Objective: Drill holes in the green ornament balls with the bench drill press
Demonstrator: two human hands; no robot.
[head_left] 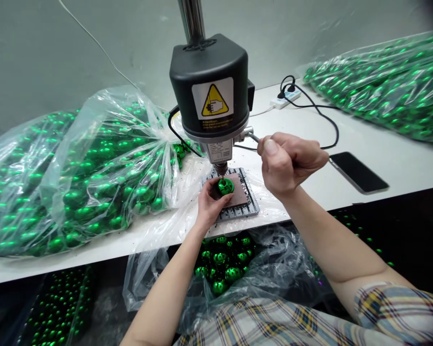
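Drilling step in hand: left hand (208,202) pinching green ball (225,186) on drill base plate (243,204) upon desk (382,158), under drill bit (222,169); right hand (286,161) clenched around feed lever (253,138); next move probably calling for steady downward pull.

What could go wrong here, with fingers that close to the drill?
The left hand pinches the shiny green ball right under the drill tip, so a slip could perhaps hurt the fingers. The round ball might spin or roll off the pad. The right hand grips the lever; a hard pull could crack the ball.
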